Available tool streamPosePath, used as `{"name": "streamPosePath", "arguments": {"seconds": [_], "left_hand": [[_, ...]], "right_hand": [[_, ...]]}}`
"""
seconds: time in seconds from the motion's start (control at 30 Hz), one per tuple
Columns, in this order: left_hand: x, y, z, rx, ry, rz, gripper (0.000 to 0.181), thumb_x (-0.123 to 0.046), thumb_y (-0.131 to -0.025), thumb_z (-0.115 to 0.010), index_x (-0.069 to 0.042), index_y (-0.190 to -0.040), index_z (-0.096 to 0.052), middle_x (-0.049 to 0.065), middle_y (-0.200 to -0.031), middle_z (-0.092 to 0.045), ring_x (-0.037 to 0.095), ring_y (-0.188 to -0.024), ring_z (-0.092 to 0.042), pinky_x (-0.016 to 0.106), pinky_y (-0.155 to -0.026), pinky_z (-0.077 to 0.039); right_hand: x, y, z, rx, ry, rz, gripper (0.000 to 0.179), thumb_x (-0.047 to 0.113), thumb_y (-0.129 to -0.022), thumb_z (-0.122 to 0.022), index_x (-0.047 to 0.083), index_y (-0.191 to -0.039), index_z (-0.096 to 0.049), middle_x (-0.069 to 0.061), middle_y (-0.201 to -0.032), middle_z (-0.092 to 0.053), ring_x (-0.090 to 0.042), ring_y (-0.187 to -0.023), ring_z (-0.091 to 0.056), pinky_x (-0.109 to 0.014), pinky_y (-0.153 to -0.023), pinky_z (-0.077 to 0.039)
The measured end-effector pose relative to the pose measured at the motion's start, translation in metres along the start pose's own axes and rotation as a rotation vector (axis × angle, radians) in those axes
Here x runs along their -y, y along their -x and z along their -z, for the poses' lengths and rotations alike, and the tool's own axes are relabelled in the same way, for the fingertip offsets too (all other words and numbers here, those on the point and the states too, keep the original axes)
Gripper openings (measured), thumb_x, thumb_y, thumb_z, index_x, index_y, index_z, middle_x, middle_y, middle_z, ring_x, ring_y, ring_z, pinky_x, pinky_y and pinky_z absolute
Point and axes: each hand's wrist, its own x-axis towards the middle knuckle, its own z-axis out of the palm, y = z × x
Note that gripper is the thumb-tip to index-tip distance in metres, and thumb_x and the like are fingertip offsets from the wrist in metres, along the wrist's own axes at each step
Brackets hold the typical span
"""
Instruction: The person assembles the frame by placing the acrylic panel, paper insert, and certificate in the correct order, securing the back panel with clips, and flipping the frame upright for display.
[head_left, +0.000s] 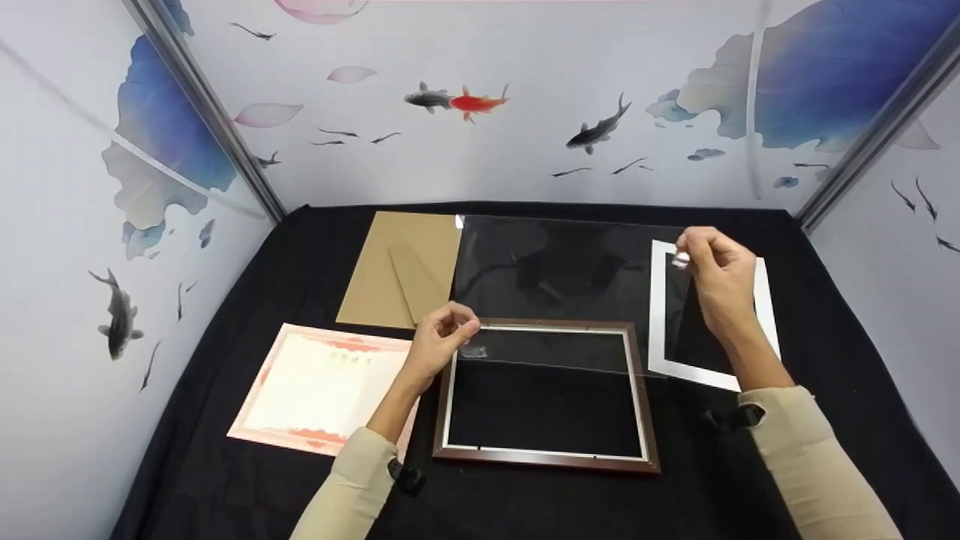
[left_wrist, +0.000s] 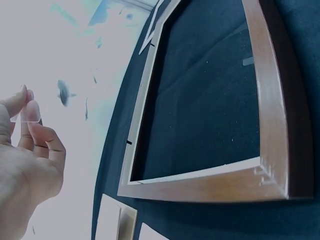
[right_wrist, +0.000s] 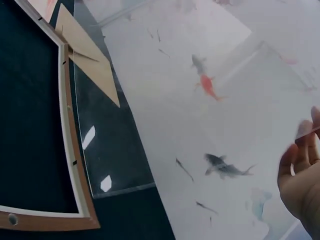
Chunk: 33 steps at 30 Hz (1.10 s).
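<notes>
— Sheet (head_left: 559,289) first, the largest item in hand. How is this step best done?

— Judging by the grip, it is being managed by its edges, which is sound practice. Recommended: both sides level, no twist, skin off the face, since so clear a surface would likely show every smear.

— Any hazard from the frame (head_left: 551,462)?

— Some. It lies flat, and in the head view the sheet overlaps its far rail; contact cannot be confirmed. I would advise lifting clear of that rail before any sideways travel, as scraping could mark the sheet.

— And the surrounding items?

— Board (head_left: 371,277) at far left, certificate (head_left: 315,390) nearer on that side. Mount (head_left: 657,315) lies to the right; the sheet crosses its left strip in the head view, so dragging is a risk.

— Position of the sheet relative to the hands?

— Between them. Left hand (head_left: 442,337) is at its near left corner, right hand (head_left: 720,274) by its far right corner.

— State of grip?

— Each hand pinches a clear edge between thumb and fingers. I take both edges to be the sheet's; transparency prevents certainty.

— Smallest finding?

— White patch (head_left: 680,260) at the right hand's pinch. Tab or glare, cannot tell.
</notes>
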Motion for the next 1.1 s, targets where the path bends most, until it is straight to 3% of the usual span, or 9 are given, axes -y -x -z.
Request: {"name": "streamPosePath", "arguments": {"seconds": [0.13, 0.2, 0.37, 0.5, 0.67, 0.83, 1.0, 1.1], "left_hand": [[-0.002, -0.001, 0.004, -0.013, -0.009, -0.018, 0.009, 0.001, -0.087, -0.063, 0.008, -0.091, -0.059, 0.020, -0.073, -0.053, 0.017, -0.059, -0.048, 0.026, -0.053, -0.040], [-0.002, 0.000, 0.005, -0.005, -0.011, -0.021, 0.008, 0.002, -0.088, -0.062, 0.008, -0.092, -0.058, 0.020, -0.072, -0.053, 0.021, -0.059, -0.049, 0.027, -0.053, -0.041], [0.004, 0.006, 0.006, -0.028, 0.022, -0.007, 0.008, 0.004, -0.087, -0.061, 0.010, -0.091, -0.057, 0.019, -0.072, -0.054, 0.023, -0.059, -0.049, 0.028, -0.054, -0.043], [0.007, 0.009, 0.009, -0.058, 0.049, -0.005, 0.009, 0.005, -0.087, -0.062, 0.011, -0.091, -0.057, 0.018, -0.071, -0.054, 0.026, -0.058, -0.049, 0.029, -0.053, -0.042], [0.010, 0.015, 0.009, -0.072, 0.016, -0.021, 0.010, 0.005, -0.085, -0.064, 0.010, -0.092, -0.060, 0.020, -0.072, -0.056, 0.020, -0.061, -0.052, 0.027, -0.055, -0.043], [0.014, 0.026, 0.005, -0.100, 0.035, 0.033, 0.020, 0.002, -0.085, -0.065, 0.012, -0.100, -0.057, 0.025, -0.079, -0.060, 0.023, -0.065, -0.057, 0.034, -0.059, -0.049], [0.018, 0.036, 0.005, -0.073, 0.073, 0.111, 0.024, 0.003, -0.088, -0.061, 0.010, -0.109, -0.052, 0.031, -0.088, -0.060, 0.031, -0.071, -0.061, 0.045, -0.067, -0.051], [0.020, 0.041, 0.007, -0.040, 0.051, 0.128, 0.023, 0.002, -0.088, -0.061, 0.008, -0.109, -0.054, 0.033, -0.088, -0.058, 0.042, -0.069, -0.059, 0.040, -0.061, -0.051]], "right_hand": [[-0.005, 0.009, 0.014, 0.151, -0.200, -0.254, 0.025, -0.002, -0.095, -0.049, -0.018, -0.113, -0.048, -0.021, -0.100, -0.055, -0.030, -0.087, -0.060, -0.035, -0.072, -0.051], [-0.009, 0.017, 0.022, 0.209, -0.243, -0.350, 0.029, -0.005, -0.095, -0.046, -0.014, -0.123, -0.042, -0.021, -0.107, -0.053, -0.034, -0.095, -0.058, -0.040, -0.076, -0.051], [-0.026, 0.052, 0.035, 0.230, -0.195, -0.454, 0.032, -0.012, -0.092, -0.047, -0.013, -0.124, -0.042, -0.020, -0.106, -0.053, -0.030, -0.092, -0.058, -0.042, -0.076, -0.051], [-0.038, 0.079, 0.034, 0.201, -0.083, -0.443, 0.027, -0.011, -0.089, -0.054, -0.018, -0.114, -0.046, -0.022, -0.099, -0.055, -0.026, -0.083, -0.059, -0.035, -0.069, -0.053], [-0.045, 0.100, 0.030, 0.166, 0.057, -0.324, 0.027, -0.010, -0.086, -0.060, -0.021, -0.108, -0.047, -0.020, -0.091, -0.059, -0.025, -0.076, -0.061, -0.028, -0.060, -0.052], [-0.052, 0.120, 0.032, 0.121, 0.130, -0.241, 0.027, -0.011, -0.085, -0.060, -0.023, -0.106, -0.048, -0.028, -0.093, -0.056, -0.027, -0.075, -0.062, -0.028, -0.058, -0.052], [-0.056, 0.137, 0.037, 0.087, 0.189, -0.268, 0.026, -0.007, -0.086, -0.061, -0.017, -0.108, -0.052, -0.031, -0.094, -0.053, -0.027, -0.077, -0.062, -0.029, -0.060, -0.053], [-0.057, 0.143, 0.040, 0.085, 0.170, -0.292, 0.029, -0.007, -0.086, -0.061, -0.020, -0.109, -0.049, -0.028, -0.095, -0.054, -0.028, -0.078, -0.062, -0.028, -0.061, -0.053]]}}
